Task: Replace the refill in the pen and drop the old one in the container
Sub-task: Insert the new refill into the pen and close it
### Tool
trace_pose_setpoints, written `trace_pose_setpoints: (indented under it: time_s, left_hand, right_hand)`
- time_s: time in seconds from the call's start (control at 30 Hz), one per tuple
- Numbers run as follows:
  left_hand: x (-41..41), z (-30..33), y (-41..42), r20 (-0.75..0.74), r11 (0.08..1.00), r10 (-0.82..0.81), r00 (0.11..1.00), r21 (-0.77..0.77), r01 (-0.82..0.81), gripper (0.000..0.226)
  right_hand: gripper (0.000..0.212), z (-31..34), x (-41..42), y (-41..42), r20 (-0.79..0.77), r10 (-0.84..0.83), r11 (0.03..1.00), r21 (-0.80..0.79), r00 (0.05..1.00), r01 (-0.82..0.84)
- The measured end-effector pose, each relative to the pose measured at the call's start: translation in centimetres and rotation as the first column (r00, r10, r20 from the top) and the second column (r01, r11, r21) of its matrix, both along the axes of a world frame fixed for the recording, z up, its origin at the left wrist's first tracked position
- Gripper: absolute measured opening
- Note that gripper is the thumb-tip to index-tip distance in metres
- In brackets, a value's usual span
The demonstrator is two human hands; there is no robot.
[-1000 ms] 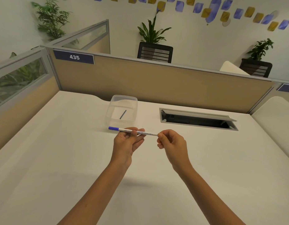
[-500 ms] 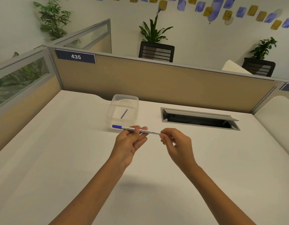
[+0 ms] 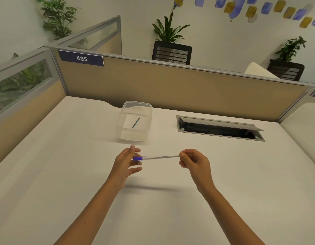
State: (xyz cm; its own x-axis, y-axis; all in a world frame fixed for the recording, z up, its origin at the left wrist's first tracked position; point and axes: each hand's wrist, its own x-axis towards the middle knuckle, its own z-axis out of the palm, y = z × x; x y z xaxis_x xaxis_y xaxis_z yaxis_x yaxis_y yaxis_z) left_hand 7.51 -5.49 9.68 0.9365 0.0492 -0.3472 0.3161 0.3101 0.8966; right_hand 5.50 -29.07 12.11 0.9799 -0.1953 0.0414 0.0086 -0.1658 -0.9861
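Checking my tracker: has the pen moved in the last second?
Yes. The pen has drawn back toward the person, away from the plastic box, which stays put.

Your one head camera looks forward and down from close above the near tabletop (image 3: 64,174), facing the far partition (image 3: 170,89).

Nothing fancy here, just skin: the left forearm (image 3: 93,207) and right forearm (image 3: 231,211) are bare right to the near edge. Left hand (image 3: 125,162) and right hand (image 3: 195,163) are bare too, with slim fingers and plain wrists.
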Motion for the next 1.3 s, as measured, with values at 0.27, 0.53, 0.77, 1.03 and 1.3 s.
trace_pose_setpoints:
  time_s: [0.27, 0.53, 0.77, 1.03, 1.3]
  left_hand:
    - [1.3, -3.1, 1.5, -0.047, 0.957, -0.174, 0.984, 0.226, 0.180, 0.010]
    - [3.0, -4.5, 1.2, -0.003, 0.860, -0.181, 0.983, 0.484, 0.160, 0.014]
    - [3.9, -7.4, 0.6, 0.104, 0.462, -0.371, 0.923, 0.882, 0.087, 0.020]
    - [3.6, -9.2, 0.3, 0.242, 0.423, -0.336, 0.910, 0.902, -0.083, 0.016]
    - [3.8, -9.8, 0.6, 0.284, 0.526, -0.279, 0.917, 0.845, -0.102, 0.021]
  right_hand:
    - [0.012, -3.7, 0.8, -0.9, -0.128, -0.012, 0.999, 0.047, 0.992, 0.018]
    - [0.021, -6.7, 2.2, -1.5, -0.143, -0.005, 0.961, -0.273, 0.990, -0.035]
    - [0.021, -9.6, 3.8, -0.7, -0.144, 0.114, 0.796, -0.579, 0.983, -0.177]
    - [0.014, -11.7, 4.8, 0.1, -0.051, -0.028, 0.780, -0.625, 0.998, -0.010]
    - [0.020, -12.3, 4.7, -0.1, -0.028, -0.030, 0.809, -0.587, 0.999, 0.008]
